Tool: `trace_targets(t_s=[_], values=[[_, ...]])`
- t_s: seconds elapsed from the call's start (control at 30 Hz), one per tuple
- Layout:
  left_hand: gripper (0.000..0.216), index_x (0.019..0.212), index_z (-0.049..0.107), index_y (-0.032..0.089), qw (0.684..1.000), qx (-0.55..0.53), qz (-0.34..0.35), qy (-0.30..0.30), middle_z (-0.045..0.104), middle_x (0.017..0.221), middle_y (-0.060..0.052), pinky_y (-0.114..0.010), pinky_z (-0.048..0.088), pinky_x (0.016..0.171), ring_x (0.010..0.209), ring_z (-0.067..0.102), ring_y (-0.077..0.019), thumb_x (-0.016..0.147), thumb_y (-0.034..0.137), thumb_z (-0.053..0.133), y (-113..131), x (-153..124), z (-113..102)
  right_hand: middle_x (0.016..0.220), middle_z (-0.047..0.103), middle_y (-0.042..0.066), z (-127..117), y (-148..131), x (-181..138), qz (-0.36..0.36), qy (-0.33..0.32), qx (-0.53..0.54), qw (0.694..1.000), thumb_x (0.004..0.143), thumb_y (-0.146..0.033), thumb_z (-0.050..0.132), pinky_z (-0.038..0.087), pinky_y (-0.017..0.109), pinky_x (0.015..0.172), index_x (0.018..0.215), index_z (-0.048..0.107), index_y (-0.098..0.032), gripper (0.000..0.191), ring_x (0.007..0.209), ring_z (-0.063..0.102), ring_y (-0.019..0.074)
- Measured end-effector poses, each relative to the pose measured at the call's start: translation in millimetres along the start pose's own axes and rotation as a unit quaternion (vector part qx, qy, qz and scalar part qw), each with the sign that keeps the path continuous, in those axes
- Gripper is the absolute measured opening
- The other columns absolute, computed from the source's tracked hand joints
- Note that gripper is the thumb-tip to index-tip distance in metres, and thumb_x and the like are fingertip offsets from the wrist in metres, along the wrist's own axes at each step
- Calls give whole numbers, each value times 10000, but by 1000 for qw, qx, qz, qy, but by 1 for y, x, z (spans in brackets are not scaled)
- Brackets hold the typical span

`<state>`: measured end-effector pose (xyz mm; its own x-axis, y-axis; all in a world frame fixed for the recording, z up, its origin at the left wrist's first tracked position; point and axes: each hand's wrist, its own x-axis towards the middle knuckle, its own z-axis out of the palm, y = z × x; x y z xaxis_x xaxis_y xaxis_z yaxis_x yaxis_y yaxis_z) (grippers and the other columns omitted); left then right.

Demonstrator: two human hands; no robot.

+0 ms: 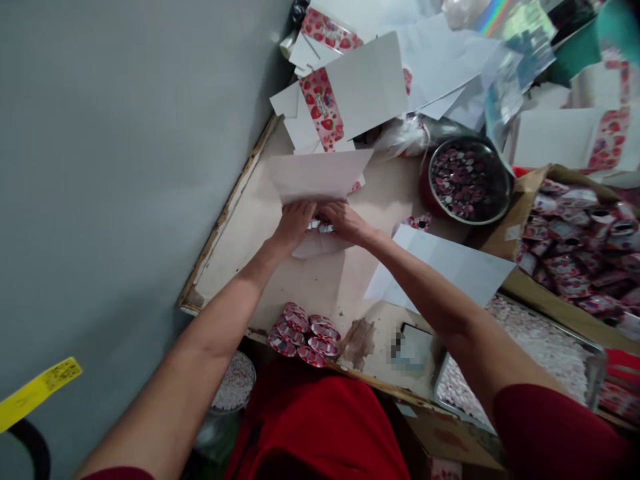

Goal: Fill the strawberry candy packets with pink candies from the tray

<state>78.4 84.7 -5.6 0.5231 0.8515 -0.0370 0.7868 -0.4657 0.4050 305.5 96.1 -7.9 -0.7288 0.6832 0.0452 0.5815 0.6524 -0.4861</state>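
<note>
A white card carton (323, 175) stands partly folded on the worktable, its large flap raised at the far side. My left hand (295, 225) is curled over the carton's left side. Opposite it, my right hand (346, 221) bends its fingers over the right side. Between the hands show small packs with shiny silvery parts (320, 227); my fingers hide most of them. A pale flap (320, 248) lies on the near side. Closer to me, several pink-red round packs (305, 335) sit stacked at the table's front edge.
Strawberry-printed flat cartons (370, 87) pile up at the back. A metal bowl (467, 180) holds small round pieces. To the right are a cardboard box (530, 200) of pink packs, a white sheet (440, 263), a tray (440, 387) and a phone-like device (415, 347). A wall (125, 167) borders the left.
</note>
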Motion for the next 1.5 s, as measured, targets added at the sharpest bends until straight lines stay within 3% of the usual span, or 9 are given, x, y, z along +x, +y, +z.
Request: trace_targets(t_s=[0.23, 0.33, 0.5, 0.6, 0.7, 0.83, 1.07, 1.33, 1.5], values=[[722, 1505, 385, 143, 999, -38, 12, 24, 402, 1546, -202, -614, 228, 1228, 1501, 335, -375, 932, 467, 681, -7, 19, 15, 1494, 430, 180, 29, 36, 22, 12, 69, -26, 997, 1071, -359, 393, 241, 642, 1199, 1466, 449, -80, 488, 1439, 364, 338], [768, 1539, 347, 160, 998, -41, 7, 41, 325, 1592, -195, -664, 185, 1225, 1536, 271, -401, 940, 521, 662, -6, 3, 6, 1606, 297, 175, 25, 18, 2, 43, 130, -4, 991, 1075, -421, 348, 154, 721, 1203, 1571, 298, -75, 606, 1525, 239, 396], [409, 1378, 562, 189, 997, -64, 3, -41, 606, 1324, -145, -578, 370, 1177, 1353, 521, -337, 1007, 362, 542, 12, -121, -23, 1624, 370, 148, 20, -124, -124, 142, 65, 52, 986, 954, -229, 516, 345, 610, 1200, 1620, 278, -183, 709, 1502, 342, 343], [328, 1254, 654, 189, 979, -102, 67, -164, 694, 1173, -100, -496, 476, 1105, 1192, 629, -276, 1001, 207, 445, 25, -199, -19, 1637, 392, 153, 60, -214, -204, 145, -56, 64, 986, 856, -111, 546, 335, 553, 1224, 1615, 322, -191, 796, 1516, 345, 322], [438, 1343, 627, 220, 955, -130, 128, -236, 634, 1401, -78, -460, 445, 1156, 1311, 580, -257, 947, 126, 465, 33, -226, -2, 1662, 356, 158, 111, -254, -237, 185, -66, 59, 979, 853, -133, 558, 287, 544, 1240, 1621, 316, -172, 806, 1551, 283, 321], [488, 1399, 589, 212, 929, -148, 174, -293, 578, 1496, -103, -422, 420, 1174, 1376, 542, -240, 913, 180, 565, 35, -211, 12, 1622, 411, 164, 144, -251, -218, 196, -30, 62, 978, 883, -213, 585, 289, 509, 1227, 1610, 330, -148, 773, 1514, 315, 323], [647, 1481, 533, 231, 931, -142, 219, -256, 497, 1546, -150, -501, 373, 1200, 1427, 465, -330, 861, 308, 701, 51, -227, 12, 1432, 553, 173, 142, -235, -180, 246, -38, 33, 968, 839, -260, 683, 400, 462, 1073, 1510, 475, -180, 707, 1243, 491, 346], [505, 1439, 607, 240, 934, -179, 197, -239, 599, 1418, -150, -462, 455, 1118, 1296, 564, -278, 972, 430, 639, 26, -228, 50, 1284, 594, 152, 120, -198, -204, 364, 43, 2, 930, 813, -228, 672, 440, 444, 1007, 1424, 502, -184, 636, 1125, 509, 333], [532, 1501, 526, 248, 979, -126, 81, -137, 578, 1410, -154, -474, 463, 1117, 1299, 556, -278, 1002, 426, 579, 57, -243, 54, 1298, 593, 140, 122, -196, -214, 363, 55, 1, 930, 774, -184, 663, 440, 444, 1030, 1425, 496, -200, 673, 1153, 505, 329]])
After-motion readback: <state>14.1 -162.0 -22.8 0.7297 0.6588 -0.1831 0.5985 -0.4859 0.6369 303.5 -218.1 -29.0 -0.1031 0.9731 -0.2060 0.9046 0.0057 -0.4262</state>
